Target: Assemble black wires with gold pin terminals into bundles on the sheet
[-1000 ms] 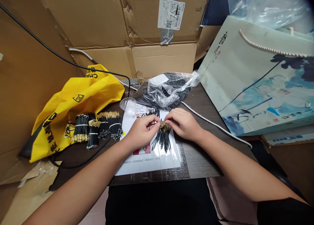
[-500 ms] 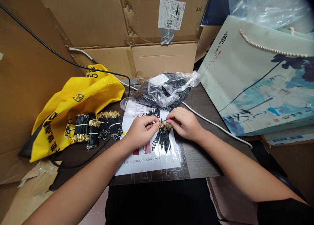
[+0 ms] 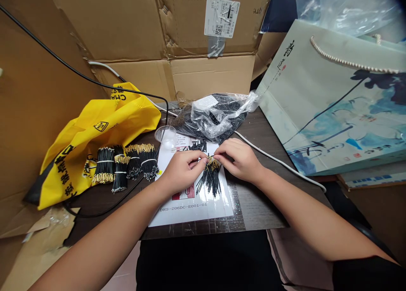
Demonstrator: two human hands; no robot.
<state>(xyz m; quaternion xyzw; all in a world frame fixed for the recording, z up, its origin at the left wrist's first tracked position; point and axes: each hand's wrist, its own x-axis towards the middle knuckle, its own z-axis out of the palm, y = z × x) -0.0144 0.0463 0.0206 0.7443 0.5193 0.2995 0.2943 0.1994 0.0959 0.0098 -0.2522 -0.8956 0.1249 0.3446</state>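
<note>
Pinching a thin piece mid-frame, the left hand and right hand nearly meet (its ends are hidden). Gold-tipped pieces lie below.

The piece between the fingertips is too small to tell.

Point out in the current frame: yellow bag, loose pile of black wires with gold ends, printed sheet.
Yellow bag (image 3: 109, 124): head view, on its upper fabric.
Loose wire pile (image 3: 212, 181): head view, on the black wire lengths.
Printed sheet (image 3: 190, 217): head view, on its bare lower part.
</note>
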